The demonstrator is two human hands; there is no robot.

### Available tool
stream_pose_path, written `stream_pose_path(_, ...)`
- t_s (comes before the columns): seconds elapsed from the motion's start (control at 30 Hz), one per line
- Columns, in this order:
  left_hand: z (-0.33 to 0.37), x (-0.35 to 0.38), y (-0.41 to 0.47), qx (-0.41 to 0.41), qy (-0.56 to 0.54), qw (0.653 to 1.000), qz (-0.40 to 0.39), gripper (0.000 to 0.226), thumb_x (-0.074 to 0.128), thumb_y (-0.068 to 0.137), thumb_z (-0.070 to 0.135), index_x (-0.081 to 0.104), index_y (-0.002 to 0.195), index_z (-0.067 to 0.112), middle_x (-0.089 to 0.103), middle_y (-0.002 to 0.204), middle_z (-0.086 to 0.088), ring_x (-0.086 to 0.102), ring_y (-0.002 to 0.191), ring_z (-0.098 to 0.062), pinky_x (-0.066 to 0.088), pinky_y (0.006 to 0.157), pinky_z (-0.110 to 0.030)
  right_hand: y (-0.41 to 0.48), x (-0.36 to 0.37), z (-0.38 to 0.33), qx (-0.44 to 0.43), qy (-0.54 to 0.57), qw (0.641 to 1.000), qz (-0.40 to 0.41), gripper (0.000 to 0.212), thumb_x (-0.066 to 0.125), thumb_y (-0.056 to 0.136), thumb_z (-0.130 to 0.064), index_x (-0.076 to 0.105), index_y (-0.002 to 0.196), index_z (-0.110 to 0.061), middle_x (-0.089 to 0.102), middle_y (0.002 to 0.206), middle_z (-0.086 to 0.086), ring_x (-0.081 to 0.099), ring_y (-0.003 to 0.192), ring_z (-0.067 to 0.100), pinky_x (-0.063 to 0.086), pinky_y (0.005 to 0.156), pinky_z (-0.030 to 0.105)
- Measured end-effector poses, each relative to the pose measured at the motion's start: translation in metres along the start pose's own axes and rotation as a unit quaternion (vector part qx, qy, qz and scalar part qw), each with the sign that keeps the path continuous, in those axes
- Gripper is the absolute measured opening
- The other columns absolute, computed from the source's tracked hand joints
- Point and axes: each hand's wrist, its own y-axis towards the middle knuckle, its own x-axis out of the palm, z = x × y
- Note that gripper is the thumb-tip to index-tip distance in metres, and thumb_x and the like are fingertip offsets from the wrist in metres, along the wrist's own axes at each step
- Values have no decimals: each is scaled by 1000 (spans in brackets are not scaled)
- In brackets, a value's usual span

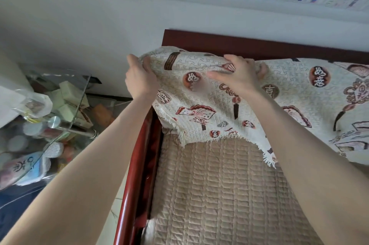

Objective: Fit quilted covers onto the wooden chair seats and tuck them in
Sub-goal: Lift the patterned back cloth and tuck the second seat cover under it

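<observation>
1. Now both hands are on the cover (199,117) at the backrest's (239,45) left corner. The left hand (139,77) is nearer the corner, the right hand (239,77) just inboard.
2. Left hand pinches the corner fold, thumb in front; right hand's fingers curl over a bunched ridge.
3. Cover's long axis runs rightward along the backrest top — its fringed edge hangs over the pad (219,185).
4. Cream, quilted, printed with red fans and round characters.
5. Tucking likely means pushing down behind that corner.

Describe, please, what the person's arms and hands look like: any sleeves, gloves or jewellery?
The left hand and right hand wear no gloves, and no watch, bracelet or ring shows. Both arms are bare right to the frame's edge, with no sleeves in view.
</observation>
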Motion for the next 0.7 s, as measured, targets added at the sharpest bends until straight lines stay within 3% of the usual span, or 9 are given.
stream_pose_path(0.1, 6, 0, 12, 2, 28, 999, -33, 30, 41, 100, 38, 42, 98, 8, 55, 101, -14, 53, 95, -31, 43, 84, -42, -1, 2, -3, -3, -28, 1000, -5, 80, 56, 69, -80, 52, 135, -35, 52, 137, -10, 24, 141, 18, -7, 114, 56)
stream_pose_path(0.17, 14, 5, 20, -11, 61, 996, -71, 50, 45, 95, 50, 53, 107, 3, 51, 119, -13, 47, 114, -30, 39, 98, -44, -2, 3, -3, -6, -3, 1000, -7, 79, 59, 69, -78, 53, 135, -35, 53, 135, -10, 24, 139, 17, -9, 114, 57)
stream_pose_path(0.27, 30, 12, 31, -44, 71, 990, -117, 63, 50, 87, 60, 58, 111, 3, 44, 129, -11, 37, 124, -28, 33, 105, -45, -4, 2, -1, -17, 32, 999, 7, 77, 63, 69, -74, 55, 133, -34, 51, 132, -12, 23, 138, 14, -11, 112, 53)
stream_pose_path(0.4, 32, 18, 41, -70, 53, 989, -121, 44, 46, 93, 41, 57, 118, 7, 54, 125, -12, 42, 122, -32, 35, 103, -44, -1, 3, -5, -42, 79, 996, -4, 70, 67, 66, -73, 63, 124, -33, 52, 110, -17, 30, 129, 13, -6, 114, 57)
stream_pose_path(0.5, 20, 15, 42, -78, 79, 989, -92, 35, 38, 98, 29, 48, 123, 6, 57, 122, -14, 52, 114, -34, 42, 91, -37, -3, 4, -12, -54, 85, 995, -27, 69, 66, 67, -73, 61, 125, -37, 49, 135, -8, 25, 135, 11, -16, 112, 55)
stream_pose_path(0.57, 14, 12, 42, -100, 83, 989, -76, 34, 36, 99, 23, 45, 127, 5, 54, 127, -14, 51, 117, -35, 41, 93, -39, -7, 5, -17, -50, 69, 996, -38, 69, 66, 71, -70, 57, 131, -36, 42, 145, -1, 17, 142, 12, -18, 110, 50)
stream_pose_path(0.7, 17, 10, 47, -121, 32, 990, -66, 34, 41, 97, 25, 45, 126, 7, 54, 127, -12, 51, 116, -32, 41, 92, -38, -5, 7, -8, -48, 12, 999, 0, 76, 60, 67, -80, 56, 129, -35, 48, 132, -14, 24, 136, 16, -8, 114, 56)
